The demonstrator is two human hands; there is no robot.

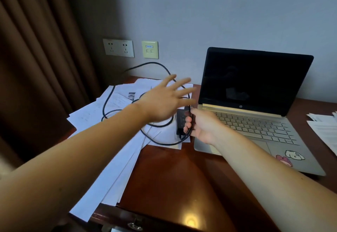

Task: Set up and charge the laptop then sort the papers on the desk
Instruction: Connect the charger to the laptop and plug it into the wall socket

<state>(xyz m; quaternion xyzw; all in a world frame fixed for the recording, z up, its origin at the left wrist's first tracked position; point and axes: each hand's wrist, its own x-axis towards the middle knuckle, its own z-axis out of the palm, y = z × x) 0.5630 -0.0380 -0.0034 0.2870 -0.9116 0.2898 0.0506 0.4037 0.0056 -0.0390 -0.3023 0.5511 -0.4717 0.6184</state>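
Right hand [202,126] curls round the black charger brick [180,120] just left of the open laptop [255,122], left hand [164,102] spread empty above the papers [94,115], and that brick looks dense and rigid, its cable [151,62] floppy, so hold the brick.

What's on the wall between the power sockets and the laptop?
A small cream plate with two square ports, in the head view, right of the power sockets, left of the laptop.

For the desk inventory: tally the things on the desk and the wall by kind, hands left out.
laptop: 1
charger: 1
paper heaps: 2
wall plates: 2
Total: 6
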